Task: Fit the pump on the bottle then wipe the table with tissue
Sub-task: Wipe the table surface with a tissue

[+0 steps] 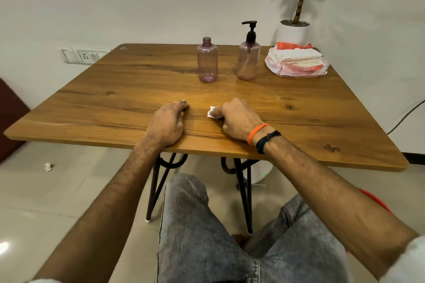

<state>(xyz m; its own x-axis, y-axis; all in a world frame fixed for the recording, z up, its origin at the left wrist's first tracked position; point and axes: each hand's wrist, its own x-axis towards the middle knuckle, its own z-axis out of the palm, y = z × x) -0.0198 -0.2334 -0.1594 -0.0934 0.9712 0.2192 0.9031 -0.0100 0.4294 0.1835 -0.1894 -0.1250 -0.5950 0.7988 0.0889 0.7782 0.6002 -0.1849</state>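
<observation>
Two pinkish clear bottles stand at the back of the wooden table (pixel 115 108). The left bottle (pixel 207 60) has an open neck with no pump. On the right bottle (pixel 249 60) sits a black pump (pixel 250 31). My right hand (pixel 239 119) rests near the front edge, closed on a small white tissue (pixel 211 114) that presses on the tabletop. My left hand (pixel 169 123) lies beside it, fingers curled, knuckles down on the wood, with nothing visible in it.
A torn plastic pack of white tissues (pixel 297 61) lies at the back right corner. A potted plant (pixel 295 25) stands behind it. A crumpled scrap (pixel 48 167) lies on the floor at the left. My knees are under the table's front edge.
</observation>
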